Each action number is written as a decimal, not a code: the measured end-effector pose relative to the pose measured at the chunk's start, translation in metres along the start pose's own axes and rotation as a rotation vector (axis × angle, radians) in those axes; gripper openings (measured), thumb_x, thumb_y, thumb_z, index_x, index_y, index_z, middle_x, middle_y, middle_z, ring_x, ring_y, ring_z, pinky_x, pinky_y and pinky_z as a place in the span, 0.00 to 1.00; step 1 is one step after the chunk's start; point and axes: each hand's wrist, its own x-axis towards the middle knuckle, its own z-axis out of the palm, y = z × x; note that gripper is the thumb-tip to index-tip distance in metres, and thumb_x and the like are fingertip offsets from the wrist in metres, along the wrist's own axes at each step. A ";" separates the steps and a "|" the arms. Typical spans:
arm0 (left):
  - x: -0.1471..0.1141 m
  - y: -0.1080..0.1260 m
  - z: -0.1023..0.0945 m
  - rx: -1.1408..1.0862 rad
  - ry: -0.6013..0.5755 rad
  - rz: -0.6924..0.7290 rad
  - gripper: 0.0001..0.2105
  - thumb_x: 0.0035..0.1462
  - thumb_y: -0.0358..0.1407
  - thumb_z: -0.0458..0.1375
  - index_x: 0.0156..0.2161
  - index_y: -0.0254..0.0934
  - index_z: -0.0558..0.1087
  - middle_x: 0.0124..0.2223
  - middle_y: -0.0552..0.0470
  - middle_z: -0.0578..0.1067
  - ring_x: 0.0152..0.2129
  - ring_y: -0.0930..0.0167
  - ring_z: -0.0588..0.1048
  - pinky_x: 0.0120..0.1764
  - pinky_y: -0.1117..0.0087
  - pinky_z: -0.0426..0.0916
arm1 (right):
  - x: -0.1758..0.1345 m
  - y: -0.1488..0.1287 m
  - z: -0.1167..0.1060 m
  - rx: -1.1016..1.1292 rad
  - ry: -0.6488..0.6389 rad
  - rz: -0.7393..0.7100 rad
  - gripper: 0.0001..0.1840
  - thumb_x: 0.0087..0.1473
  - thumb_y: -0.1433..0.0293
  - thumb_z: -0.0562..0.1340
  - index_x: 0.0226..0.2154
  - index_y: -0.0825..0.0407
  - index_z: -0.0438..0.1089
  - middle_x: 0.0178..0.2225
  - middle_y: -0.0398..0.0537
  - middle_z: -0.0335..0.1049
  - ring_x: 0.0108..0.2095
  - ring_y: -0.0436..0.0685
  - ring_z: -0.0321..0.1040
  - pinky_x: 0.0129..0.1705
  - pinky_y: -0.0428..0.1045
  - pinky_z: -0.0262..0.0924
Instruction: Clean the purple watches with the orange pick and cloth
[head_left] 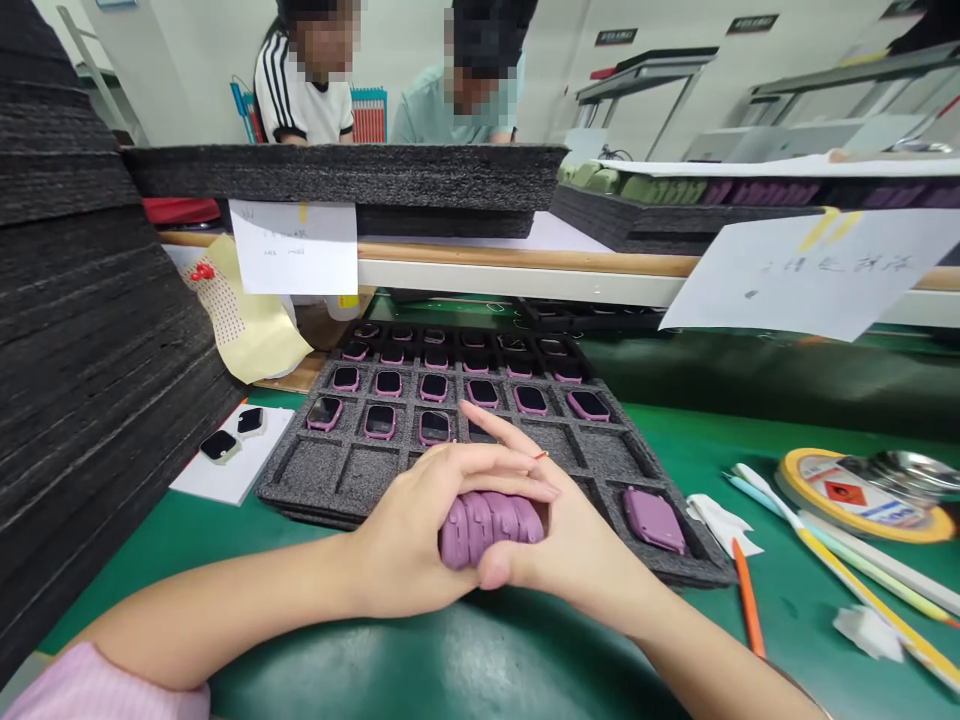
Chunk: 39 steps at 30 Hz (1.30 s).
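My left hand [409, 530] is wrapped round a row of several purple watch cases [491, 528], pressed together side by side. Across from it, my right hand [581, 535] closes on the same row, its thumb over the front and its index finger stretched out above. Both hands are over the front part of a black foam tray [360, 480]. Purple-framed watches with dark screens, such as this watch [433, 387], lie in its rear compartments. A purple watch case [654, 520] rests in the front right compartment. My hands hide some of the front compartments.
Stacked black foam sheets [90, 330] stand at left, near two pale watches [219, 446] on white paper [244, 470]. To the right lie a yellow tape roll [795, 480], brushes, an orange stick [748, 600] and crumpled tissue [870, 632]. A shelf [465, 265] crosses behind; two people sit beyond.
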 end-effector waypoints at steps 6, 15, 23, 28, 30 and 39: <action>-0.006 0.003 0.001 0.159 0.065 0.025 0.46 0.55 0.30 0.67 0.71 0.51 0.46 0.74 0.43 0.51 0.71 0.53 0.50 0.69 0.48 0.53 | -0.007 -0.004 0.011 -0.138 0.165 -0.206 0.66 0.41 0.67 0.78 0.72 0.40 0.40 0.49 0.49 0.78 0.51 0.64 0.76 0.56 0.61 0.71; 0.007 0.029 0.004 -0.748 0.091 -0.738 0.53 0.40 0.27 0.75 0.67 0.45 0.49 0.63 0.36 0.70 0.58 0.53 0.74 0.56 0.51 0.72 | -0.006 0.004 0.000 -0.370 0.212 -0.542 0.60 0.49 0.70 0.75 0.71 0.31 0.41 0.59 0.46 0.72 0.50 0.60 0.77 0.56 0.57 0.71; 0.011 0.026 0.006 -0.716 0.120 -0.751 0.37 0.38 0.26 0.75 0.53 0.39 0.65 0.52 0.44 0.78 0.53 0.58 0.77 0.51 0.58 0.75 | -0.002 0.006 -0.004 -0.449 0.193 -0.628 0.50 0.49 0.66 0.75 0.68 0.29 0.53 0.75 0.42 0.41 0.56 0.61 0.73 0.60 0.58 0.67; 0.009 0.021 0.006 -0.655 0.078 -0.718 0.27 0.39 0.29 0.76 0.45 0.38 0.69 0.45 0.50 0.80 0.46 0.63 0.79 0.48 0.62 0.76 | -0.001 0.011 -0.009 -0.576 0.216 -0.689 0.42 0.49 0.68 0.75 0.63 0.34 0.62 0.74 0.43 0.45 0.58 0.62 0.71 0.63 0.59 0.63; 0.008 0.020 0.005 -0.646 0.071 -0.716 0.27 0.39 0.29 0.76 0.44 0.38 0.70 0.44 0.51 0.80 0.45 0.64 0.79 0.47 0.63 0.76 | -0.001 0.012 -0.009 -0.592 0.202 -0.696 0.45 0.48 0.68 0.75 0.64 0.35 0.60 0.72 0.45 0.50 0.58 0.64 0.71 0.64 0.60 0.62; 0.011 0.021 0.002 -0.621 0.032 -0.639 0.29 0.41 0.28 0.75 0.49 0.40 0.71 0.52 0.49 0.78 0.51 0.61 0.77 0.52 0.61 0.72 | -0.001 0.007 -0.011 -0.650 0.176 -0.731 0.54 0.52 0.67 0.73 0.71 0.36 0.45 0.68 0.50 0.61 0.57 0.64 0.72 0.62 0.61 0.64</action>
